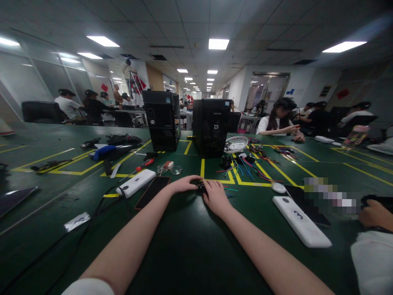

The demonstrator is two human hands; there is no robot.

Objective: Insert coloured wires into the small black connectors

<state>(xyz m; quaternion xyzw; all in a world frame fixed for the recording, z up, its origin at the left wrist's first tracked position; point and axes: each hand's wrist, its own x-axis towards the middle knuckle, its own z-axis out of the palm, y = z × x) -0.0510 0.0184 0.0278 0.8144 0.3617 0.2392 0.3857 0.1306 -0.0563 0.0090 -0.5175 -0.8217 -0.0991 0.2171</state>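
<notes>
- Left of the middle of the green bench [184,254], a bundle of black cables [130,139] lay toward the far edge; nearer the front edge sat a white power bank [136,183] marked 8, with a red screwdriver [145,164] beyond it.
- Just beside that bank lay a phone [153,192]; farther back, a black computer case [161,121] stood upright, with eyeglasses [175,169] in front.
- The left hand [184,185] had thumb and forefinger closed on the left side of a small black part [201,187], out from the middle of the front edge.
- A second computer case [211,127] stood behind it, toward the far edge.
- The right hand [217,196] had its fingers bent over the part, grasping it; how tightly, I couldn't tell.
- Farther right were a white basket [237,144] and coloured wires [245,166].
- Toward the front right corner lay another power bank [302,221], marked 3, near a co-worker's hand [374,214].
</notes>
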